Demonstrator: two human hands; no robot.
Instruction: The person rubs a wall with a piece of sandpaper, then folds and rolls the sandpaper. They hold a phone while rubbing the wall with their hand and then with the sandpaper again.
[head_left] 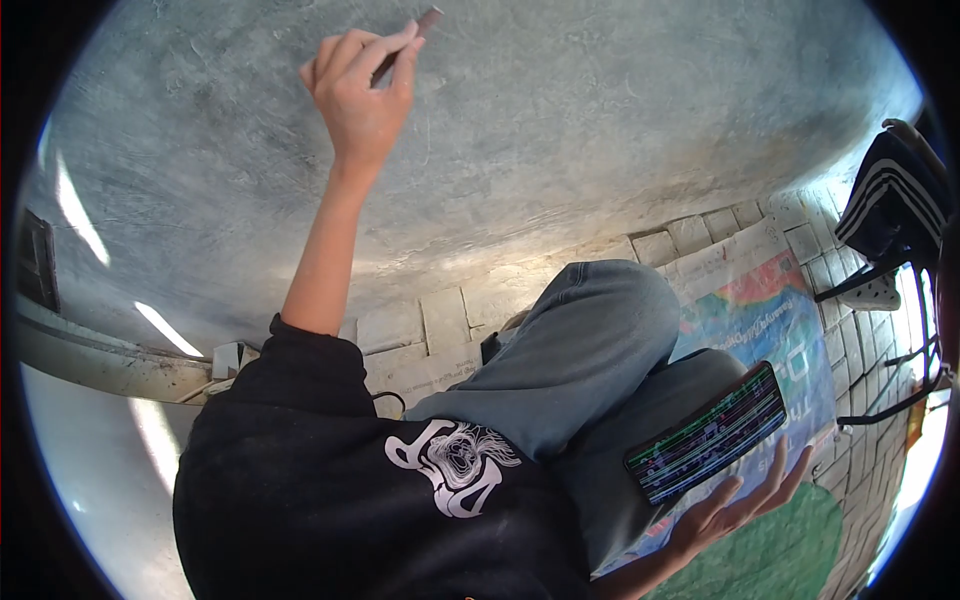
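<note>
**Black shirt (300, 490) near the lens, slim dark stick (384, 72) high in the left hand (362, 95)**

Printed with a pale logo, the shirt fills the lower left of the view. From its sleeve the left arm stretches up across a grey wall (620, 110). The left hand pinches the stick between thumb and fingers; one end juts past the fingertips, up and to the right. Whether it touches the wall, I cannot tell.

Well apart from the stick, at lower right, the right hand (715, 515) has its fingers spread. It lies just beside the lower edge of a phone (708, 432) with a lit, streaky screen; contact is unclear. The phone lies over one leg of the grey-blue jeans (590, 350). Beneath the legs spreads a colourful printed sheet (745, 290) on pale paving, and a dark striped cloth (890, 205) hangs at far right.
</note>
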